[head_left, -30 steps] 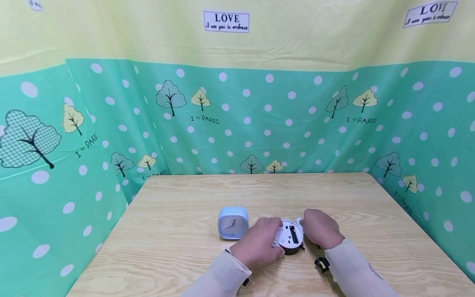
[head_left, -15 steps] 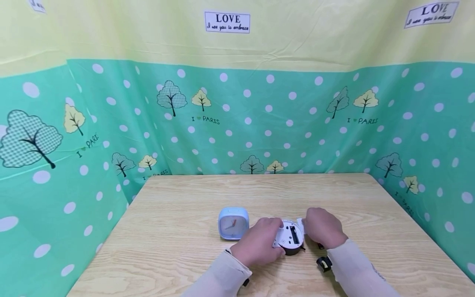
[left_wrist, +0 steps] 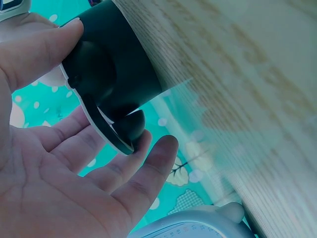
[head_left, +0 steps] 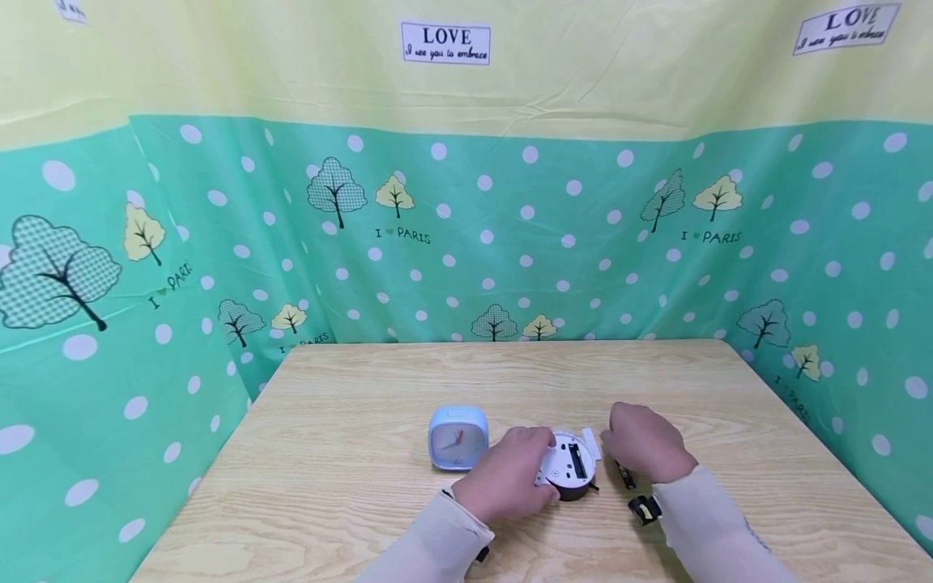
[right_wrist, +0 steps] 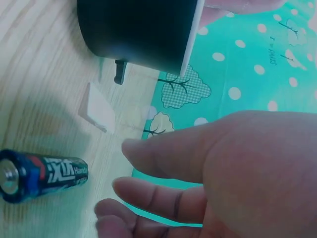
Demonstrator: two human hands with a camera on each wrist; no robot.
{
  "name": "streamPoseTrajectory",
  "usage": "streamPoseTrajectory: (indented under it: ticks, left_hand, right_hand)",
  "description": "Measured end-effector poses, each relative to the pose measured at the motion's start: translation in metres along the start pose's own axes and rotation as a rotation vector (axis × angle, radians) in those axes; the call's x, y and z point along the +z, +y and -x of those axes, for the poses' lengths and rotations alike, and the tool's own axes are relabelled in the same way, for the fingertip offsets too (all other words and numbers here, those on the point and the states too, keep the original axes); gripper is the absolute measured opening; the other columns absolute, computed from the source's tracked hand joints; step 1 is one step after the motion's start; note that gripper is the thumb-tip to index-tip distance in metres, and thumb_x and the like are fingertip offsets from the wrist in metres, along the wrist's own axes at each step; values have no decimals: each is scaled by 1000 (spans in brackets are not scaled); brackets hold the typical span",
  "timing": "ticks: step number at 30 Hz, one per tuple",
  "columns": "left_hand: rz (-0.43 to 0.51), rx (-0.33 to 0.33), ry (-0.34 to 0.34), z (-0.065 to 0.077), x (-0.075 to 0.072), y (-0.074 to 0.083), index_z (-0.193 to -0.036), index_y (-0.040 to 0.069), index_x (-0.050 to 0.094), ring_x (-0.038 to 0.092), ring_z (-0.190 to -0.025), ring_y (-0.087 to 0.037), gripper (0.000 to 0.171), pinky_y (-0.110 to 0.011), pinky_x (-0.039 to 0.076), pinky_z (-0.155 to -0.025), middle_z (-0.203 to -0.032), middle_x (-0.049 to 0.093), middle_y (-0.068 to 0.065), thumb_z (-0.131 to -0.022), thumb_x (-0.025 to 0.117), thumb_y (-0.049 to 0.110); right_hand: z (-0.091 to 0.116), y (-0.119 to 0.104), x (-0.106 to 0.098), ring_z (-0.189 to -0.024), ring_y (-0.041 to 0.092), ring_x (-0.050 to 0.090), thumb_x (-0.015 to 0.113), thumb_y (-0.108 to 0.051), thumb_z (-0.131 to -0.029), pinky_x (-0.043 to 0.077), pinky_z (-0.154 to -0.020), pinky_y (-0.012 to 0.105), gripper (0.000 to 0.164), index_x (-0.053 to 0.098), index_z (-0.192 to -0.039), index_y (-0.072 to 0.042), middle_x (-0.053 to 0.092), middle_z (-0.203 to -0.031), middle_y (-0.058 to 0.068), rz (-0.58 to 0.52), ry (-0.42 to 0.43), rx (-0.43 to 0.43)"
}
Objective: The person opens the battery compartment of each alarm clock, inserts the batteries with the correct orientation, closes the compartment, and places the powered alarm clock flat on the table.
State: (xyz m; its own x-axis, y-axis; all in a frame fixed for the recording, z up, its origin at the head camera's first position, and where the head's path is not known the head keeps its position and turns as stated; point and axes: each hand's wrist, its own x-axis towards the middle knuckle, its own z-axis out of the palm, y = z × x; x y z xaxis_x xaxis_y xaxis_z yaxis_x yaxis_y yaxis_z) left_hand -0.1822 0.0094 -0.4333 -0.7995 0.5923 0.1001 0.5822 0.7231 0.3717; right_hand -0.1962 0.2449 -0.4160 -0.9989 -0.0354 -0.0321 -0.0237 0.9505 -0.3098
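My left hand grips a round alarm clock that lies face down, its white back up and its sides black. A dark battery slot gapes in that back. In the left wrist view the thumb presses one edge of the clock, and fingers reach around a curved foot below. To the right of the clock lies its white battery cover. My right hand holds nothing; in the right wrist view its fingers are loosely bent. Beside it a battery lies on the table, partly hidden in the head view.
A light blue square alarm clock stands on the wooden table, just left of my left hand. Green and yellow printed curtains enclose the back and sides. A dark wrist camera mount hangs below the right sleeve.
My right hand has let go of the white battery cover and moved away to the right, uncovering the cover and the battery. The left hand and round clock have stayed put.
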Motion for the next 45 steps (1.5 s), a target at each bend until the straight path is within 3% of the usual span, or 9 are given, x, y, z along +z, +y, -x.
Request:
streamPoseTrajectory:
  ticks: [8, 14, 20, 24, 29, 45]
  left_hand:
    - [6, -7, -6, 0, 0, 0, -135, 18, 57, 56, -113, -9, 61, -30, 53, -96, -128, 64, 0, -84, 85, 36]
    - [10, -14, -13, 0, -1, 0, -135, 18, 57, 55, -113, -9, 61, -30, 53, -96, -129, 63, 0, -84, 85, 36]
    - [17, -17, -17, 0, -1, 0, -135, 19, 56, 56, -116, -10, 62, -32, 53, -97, -131, 63, -1, -84, 86, 36]
    - [13, -13, -15, 0, 0, 0, -135, 19, 56, 56, -115, -10, 62, -32, 53, -97, -131, 63, -1, -84, 85, 36]
    - [11, -10, -11, -1, 0, -1, -136, 19, 56, 55, -113, -9, 62, -31, 53, -95, -130, 62, -1, -84, 85, 37]
    - [1, -3, 1, 1, 1, -1, -134, 19, 57, 56, -112, -9, 61, -30, 53, -94, -127, 63, 0, -83, 86, 36]
  right_hand:
    - [1, 1, 2, -53, 19, 49, 63, -16, -88, 36, -47, 32, 21, 57, -69, -12, 53, -62, 3, 10, -68, 33]
    - [5, -3, -2, -62, 22, 54, 62, -16, -90, 43, -54, 37, 12, 62, -79, -10, 58, -71, 5, 83, -174, 33]
    - [7, -6, -5, -66, 23, 55, 65, -15, -88, 45, -58, 38, 10, 64, -89, -5, 59, -75, 6, 103, -220, 7]
    - [7, -5, -4, -66, 23, 54, 66, -10, -85, 44, -59, 37, 14, 64, -96, -2, 58, -76, 7, 80, -227, -7]
    - [7, -5, -3, -63, 22, 53, 63, -5, -82, 42, -56, 35, 3, 61, -82, -7, 58, -71, 7, 82, -222, -28]
    - [10, -10, -3, -57, 19, 51, 64, -9, -83, 40, -52, 33, 16, 56, -69, -11, 54, -63, 4, 79, -168, -7]
